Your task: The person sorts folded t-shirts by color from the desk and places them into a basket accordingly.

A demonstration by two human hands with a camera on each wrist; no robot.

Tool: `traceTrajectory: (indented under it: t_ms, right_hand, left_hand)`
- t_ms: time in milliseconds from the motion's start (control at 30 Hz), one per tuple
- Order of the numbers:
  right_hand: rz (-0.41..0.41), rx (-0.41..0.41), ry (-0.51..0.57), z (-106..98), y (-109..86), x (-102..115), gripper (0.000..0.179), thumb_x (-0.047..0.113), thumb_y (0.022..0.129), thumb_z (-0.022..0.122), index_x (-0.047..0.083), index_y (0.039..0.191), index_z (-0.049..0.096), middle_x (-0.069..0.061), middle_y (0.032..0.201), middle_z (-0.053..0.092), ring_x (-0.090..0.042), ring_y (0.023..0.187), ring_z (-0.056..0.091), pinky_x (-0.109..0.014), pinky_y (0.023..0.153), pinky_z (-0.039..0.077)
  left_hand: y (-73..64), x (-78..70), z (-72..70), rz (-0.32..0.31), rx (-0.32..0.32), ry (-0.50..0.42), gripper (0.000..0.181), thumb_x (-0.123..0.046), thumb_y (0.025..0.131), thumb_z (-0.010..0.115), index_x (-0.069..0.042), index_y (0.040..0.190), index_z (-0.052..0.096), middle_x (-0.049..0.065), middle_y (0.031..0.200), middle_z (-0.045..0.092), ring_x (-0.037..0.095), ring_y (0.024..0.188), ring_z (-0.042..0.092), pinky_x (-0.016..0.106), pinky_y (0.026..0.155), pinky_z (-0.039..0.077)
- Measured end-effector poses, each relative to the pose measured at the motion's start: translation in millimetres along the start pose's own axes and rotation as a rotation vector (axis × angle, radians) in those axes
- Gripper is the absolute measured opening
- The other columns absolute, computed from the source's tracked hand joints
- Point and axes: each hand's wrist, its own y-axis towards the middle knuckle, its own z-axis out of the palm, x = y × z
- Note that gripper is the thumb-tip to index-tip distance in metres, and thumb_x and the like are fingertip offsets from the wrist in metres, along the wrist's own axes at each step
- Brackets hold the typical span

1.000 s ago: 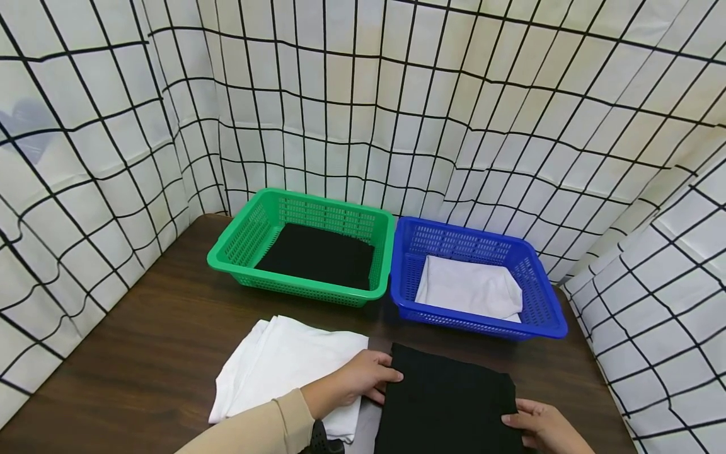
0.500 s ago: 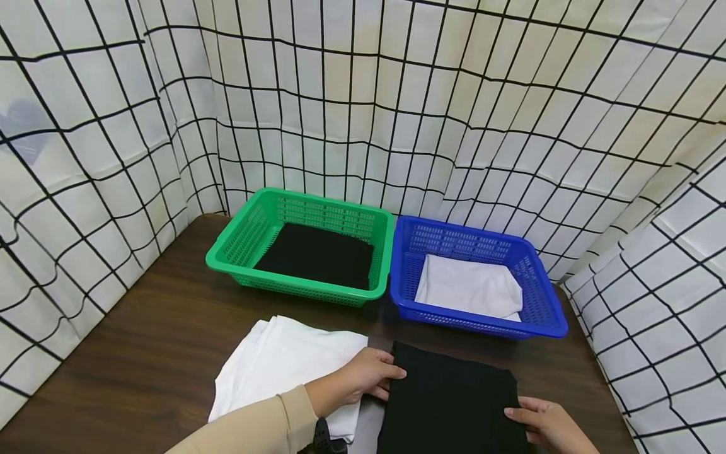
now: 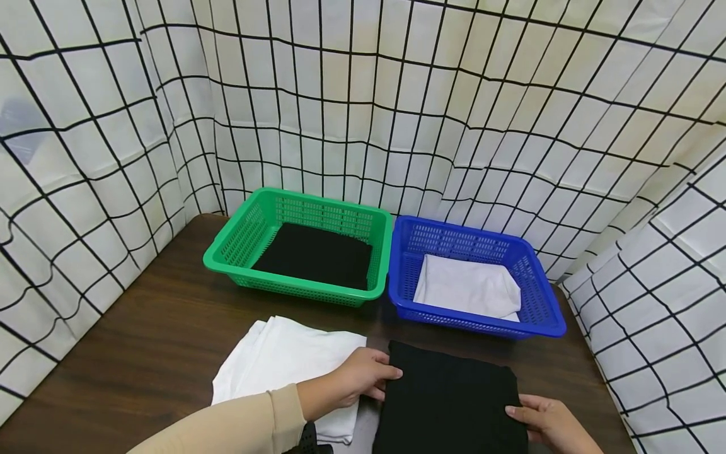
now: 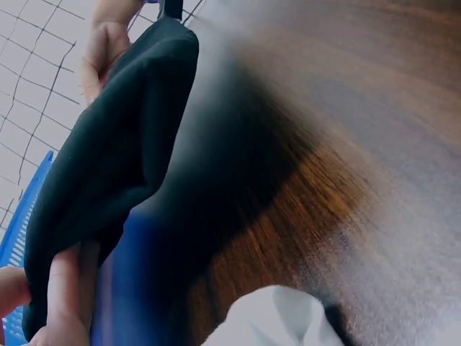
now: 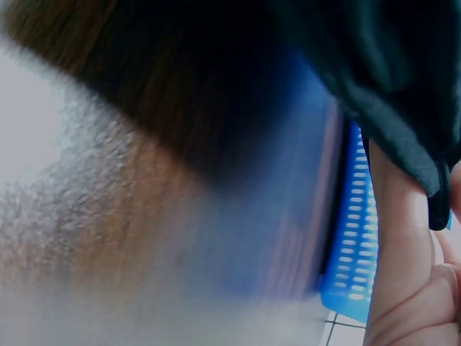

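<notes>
A folded black cloth (image 3: 450,403) is stretched between both hands at the near side of the table in the head view. My left hand (image 3: 363,377) pinches its left edge, thumb on top and fingers underneath. On the opposite edge, my right hand (image 3: 549,421) grips it the same way. The wrist views show the cloth raised off the wood, with a dark shadow below; its lower folds (image 4: 108,158) hang loosely. Fingers (image 5: 407,216) of the right hand reach under the hem. To the left, a folded white cloth pile (image 3: 295,353) lies beside my left hand, partly behind the forearm.
At the back stands a green basket (image 3: 340,213) holding folded black cloth (image 3: 317,255). Right beside it, a blue basket (image 3: 459,238) contains folded white cloth (image 3: 467,287). Checked white curtains (image 3: 317,113) enclose the brown table (image 3: 153,328) at the back and sides.
The black cloth and the right hand have shifted very slightly upward in the head view. Both hands keep the same hold; the baskets and white pile stay in place.
</notes>
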Motion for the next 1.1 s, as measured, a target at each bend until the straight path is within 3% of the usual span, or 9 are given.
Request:
traceTrajectory:
  t_ms: [200, 467, 867, 1100]
  right_hand:
    - [-0.024, -0.041, -0.051, 2.9, -5.0, 8.4, 0.062, 0.025, 0.098, 0.063, -0.022, 0.135, 0.045, -0.008, 0.115, 0.073, -0.015, 0.097, 0.072, -0.040, 0.086, 0.061]
    - [-0.090, 0.083, 0.031, 3.2, -15.1, 25.2, 0.040, 0.018, 0.101, 0.056, -0.011, 0.128, 0.060, 0.000, 0.109, 0.075, -0.012, 0.097, 0.073, -0.034, 0.085, 0.061]
    - [-0.131, 0.089, -0.014, 9.6, -14.7, 49.8, 0.046, 0.017, 0.101, 0.056, -0.017, 0.132, 0.053, -0.001, 0.112, 0.075, -0.010, 0.100, 0.072, -0.031, 0.086, 0.061]
    - [-0.155, 0.103, -0.012, 13.3, -13.8, 56.3, 0.038, 0.017, 0.102, 0.054, -0.009, 0.128, 0.060, 0.003, 0.109, 0.075, -0.009, 0.099, 0.071, -0.029, 0.086, 0.060]
  left_hand:
    - [-6.2, -9.9, -3.8, 0.011, 0.006, 0.007, 0.017, -0.012, 0.089, 0.071, 0.002, 0.099, 0.071, 0.000, 0.073, 0.071, 0.006, 0.058, 0.064, 0.026, 0.056, 0.060]
    - [-18.9, -27.0, -11.1, 0.035, 0.000, -0.021, 0.021, -0.012, 0.089, 0.071, 0.004, 0.103, 0.069, 0.007, 0.083, 0.076, 0.009, 0.065, 0.068, 0.031, 0.062, 0.062]
    - [-33.2, -44.5, -25.2, 0.048, -0.018, -0.013, 0.030, -0.012, 0.090, 0.069, 0.010, 0.112, 0.067, 0.018, 0.092, 0.076, 0.016, 0.070, 0.073, 0.038, 0.070, 0.063]
    - [-41.1, -54.7, -33.6, 0.051, -0.020, -0.065, 0.028, -0.013, 0.090, 0.070, 0.006, 0.110, 0.069, 0.012, 0.091, 0.077, 0.016, 0.072, 0.074, 0.037, 0.072, 0.063]
